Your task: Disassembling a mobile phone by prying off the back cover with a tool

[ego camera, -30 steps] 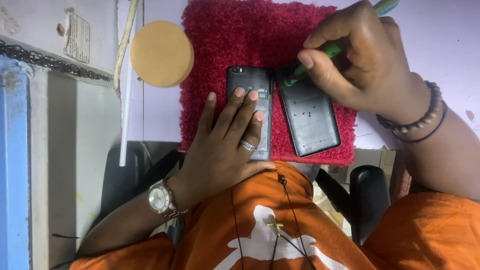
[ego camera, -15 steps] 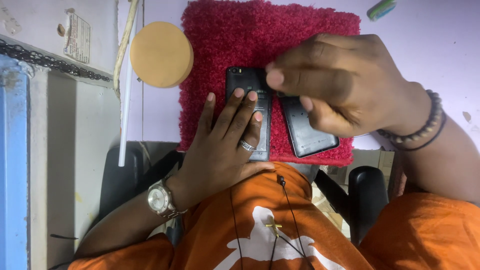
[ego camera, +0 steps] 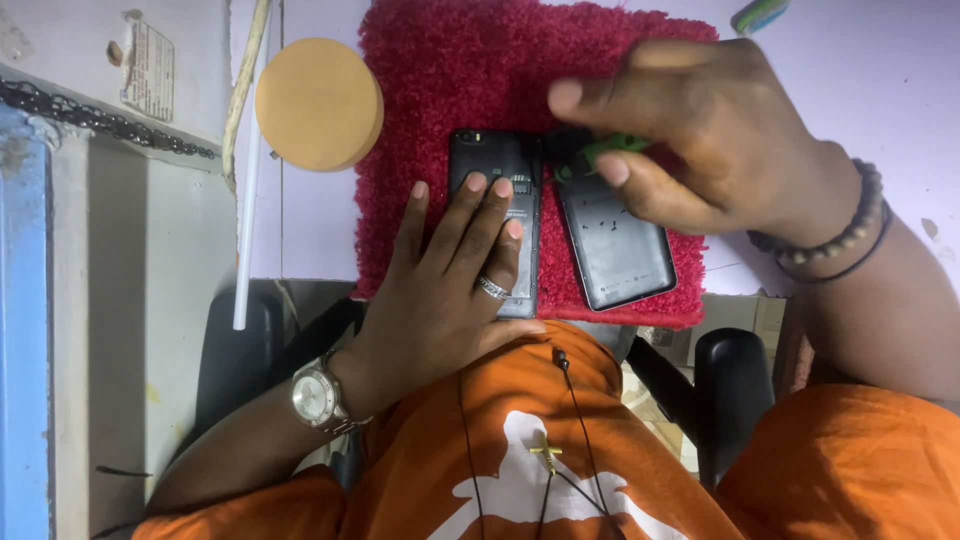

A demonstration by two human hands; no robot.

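A dark opened phone body (ego camera: pixel 490 165) lies on a red shaggy mat (ego camera: pixel 440 90). My left hand (ego camera: pixel 445 285), with a ring and a wristwatch, rests flat on it with spread fingers pressing it down. Beside it on the right lies the phone's dark back cover (ego camera: pixel 622 250), inner side up. My right hand (ego camera: pixel 690 140), wearing bead bracelets, hovers over the cover's top end and pinches a small green tool (ego camera: pixel 612 150) between thumb and fingers. The tool's tip is hidden by my fingers.
A round tan disc (ego camera: pixel 318 103) sits at the mat's left on the pale purple tabletop (ego camera: pixel 860 70). A green-blue object (ego camera: pixel 760 14) lies at the far top right. A white rod (ego camera: pixel 247 200) leans along the left. Black chair armrests (ego camera: pixel 735 390) show below.
My right hand moved from the upper right down over the back cover, bringing the green tool with it. My left hand stayed on the phone body.
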